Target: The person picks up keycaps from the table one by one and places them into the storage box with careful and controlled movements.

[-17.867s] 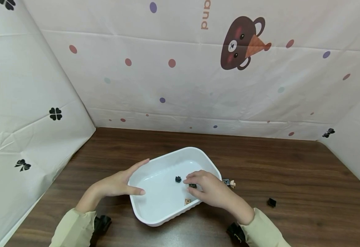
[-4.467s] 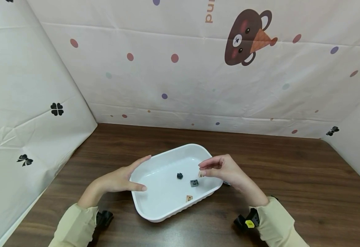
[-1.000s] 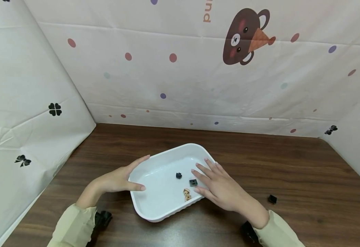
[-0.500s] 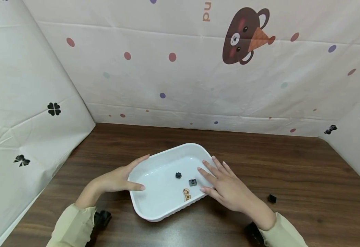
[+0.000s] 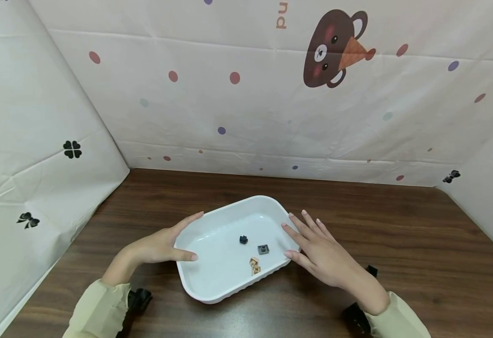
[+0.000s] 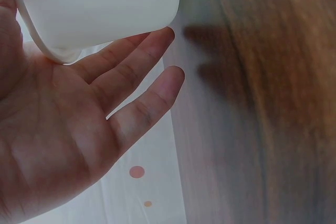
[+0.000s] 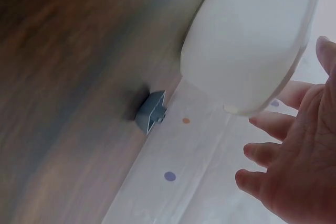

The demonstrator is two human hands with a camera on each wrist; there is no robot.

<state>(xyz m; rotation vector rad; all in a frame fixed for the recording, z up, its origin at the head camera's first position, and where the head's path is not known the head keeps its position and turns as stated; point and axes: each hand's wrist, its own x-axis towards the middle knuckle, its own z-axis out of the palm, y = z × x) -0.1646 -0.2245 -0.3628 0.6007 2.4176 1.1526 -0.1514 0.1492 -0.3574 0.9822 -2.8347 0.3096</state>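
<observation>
A white tray (image 5: pixel 212 277) stands at a slant on the table. My left hand (image 5: pixel 162 244) grips its left end, thumb over the rim and fingers outside; in the left wrist view these fingers (image 6: pixel 147 114) stretch past the corner. My right hand (image 5: pixel 322 253) hovers at the right rim, fingers spread and holding nothing. Inside the tray lie a small black piece (image 5: pixel 243 239), a grey square keycap-like piece (image 5: pixel 263 249) with a raised centre, and two tan square pieces (image 5: pixel 256 270) with cross-shaped centres, close together.
The right wrist view shows a grey keycap-like piece (image 7: pixel 151 111) on the table beside the tray, hidden from the head view. A black piece (image 5: pixel 372 271) lies by my right forearm. A patterned white cloth (image 5: pixel 229 108) walls the back and sides of the wooden table (image 5: pixel 187 192).
The right hand earlier pinched a small pale piece over the tray; two tan pieces now lie together there. That hand has opened and drawn back rightward. The left hand keeps its place.
</observation>
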